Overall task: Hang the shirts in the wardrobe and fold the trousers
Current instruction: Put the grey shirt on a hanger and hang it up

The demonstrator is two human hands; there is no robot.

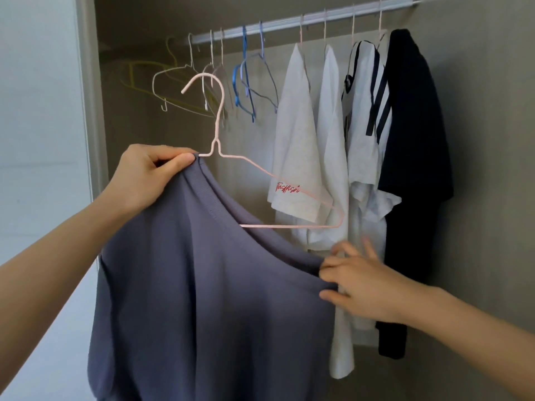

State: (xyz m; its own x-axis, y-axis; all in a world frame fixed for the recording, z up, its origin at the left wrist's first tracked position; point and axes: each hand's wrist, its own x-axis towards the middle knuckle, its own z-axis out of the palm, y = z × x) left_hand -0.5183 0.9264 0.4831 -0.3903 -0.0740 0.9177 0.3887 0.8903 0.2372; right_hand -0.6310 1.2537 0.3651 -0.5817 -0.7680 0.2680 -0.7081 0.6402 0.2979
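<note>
A grey-blue shirt hangs in front of me, half threaded onto a pink wire hanger. The hanger's left arm is inside the neck opening; its right arm and bottom bar stick out bare to the right. My left hand pinches the collar together with the hanger's left shoulder, just below the hook. My right hand pinches the stretched collar edge lower right, below the hanger's bar. The wardrobe rail runs above, to the right.
On the rail hang several empty hangers, white, yellow and blue, at the left. To their right hang white shirts, a white shirt with dark stripes and a dark navy shirt. The wardrobe's left wall stands close.
</note>
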